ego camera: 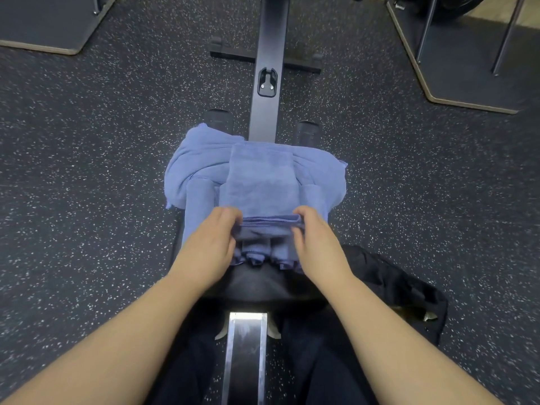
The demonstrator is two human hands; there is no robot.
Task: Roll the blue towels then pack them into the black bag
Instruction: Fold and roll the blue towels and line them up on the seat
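A folded blue towel [260, 182] lies lengthwise on top of a heap of other blue towels [193, 165] on a black bench seat. Its near end is turned over into a thick fold. My left hand [213, 244] pinches that fold at its left corner and my right hand [315, 241] pinches it at the right corner. Several rolled blue towel ends [263, 255] poke out just under the fold. The black bag [394, 287] lies on the floor at my right, partly hidden by my right forearm.
The bench's metal rail [247, 346] runs toward me between my legs, and a black beam [267, 68] runs away to a crossbar. Speckled rubber floor [87, 171] surrounds the bench. Grey platforms stand at far left [52, 24] and far right [467, 68].
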